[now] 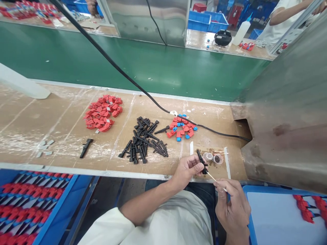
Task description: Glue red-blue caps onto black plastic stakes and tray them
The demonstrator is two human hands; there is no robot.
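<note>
My left hand [189, 170] pinches a black plastic toy gun part [200, 158], held tilted over the table's front edge. In my right hand [232, 204] is a thin wooden stick [212, 177], and its tip meets the lower end of the black part. Just beyond my hands stand two small round cups, a clear one [208, 156] and one with dark contents [218, 159]. A pile of similar black parts [143, 139] lies to the left of my hands. Behind them is a small heap of red and blue pieces [182, 127].
A red-part pile [103, 114], grey chips [44, 148] and a single black part [86, 148] lie leftward. A black cable [127, 78] crosses the table. Blue trays [63, 207] flank me, and a metal panel [288, 112] stands right. Across the green belt [153, 71], another person's arm [288, 13] shows.
</note>
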